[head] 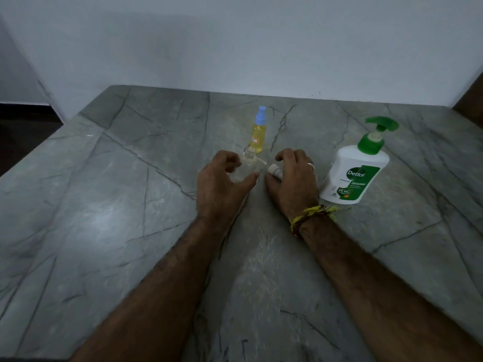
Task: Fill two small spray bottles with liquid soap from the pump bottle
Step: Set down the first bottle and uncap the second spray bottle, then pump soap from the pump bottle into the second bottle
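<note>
Yellow-filled spray bottle (258,135) looked done; clear bottle (247,165) stood uncapped, apparently empty, left hand (222,181) cupped loosely around it, right hand (294,178) gripping its white cap (275,171).

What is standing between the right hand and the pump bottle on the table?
Nothing visible. The right hand lies just left of the pump bottle, with only bare table between them. But its fingers already hold a white spray cap, so that hand is not free.
</note>
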